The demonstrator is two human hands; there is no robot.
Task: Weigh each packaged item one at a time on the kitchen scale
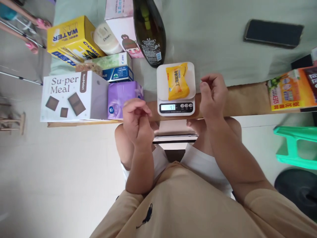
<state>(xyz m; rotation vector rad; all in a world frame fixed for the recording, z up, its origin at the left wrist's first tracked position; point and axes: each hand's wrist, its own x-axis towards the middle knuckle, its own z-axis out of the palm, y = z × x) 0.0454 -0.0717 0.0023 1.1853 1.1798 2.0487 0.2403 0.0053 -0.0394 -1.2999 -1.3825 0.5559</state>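
Observation:
A yellow wrapped soap packet [177,82] lies on the white plate of a small kitchen scale [176,109]. The scale's lit display seems to read 47. Just right of the scale is my right hand [213,96], its fingers loosely bent, the thumb tip close under the index finger, nothing in it. My left hand [138,122] hovers at the table's front edge, left of the scale, fingers loosely curled with a gap to the thumb. It is nearest to a purple tissue pack [123,99]. Neither hand touches the soap packet.
Left on the table stand a white Su-per Meal box [71,96], a yellow box [74,39], a white Dove jar [106,38], small cartons [117,73] and a pink-white box [126,36]. A dark bottle [150,33] rises behind the scale. Rightward are a phone [273,33] and an orange packet [288,89].

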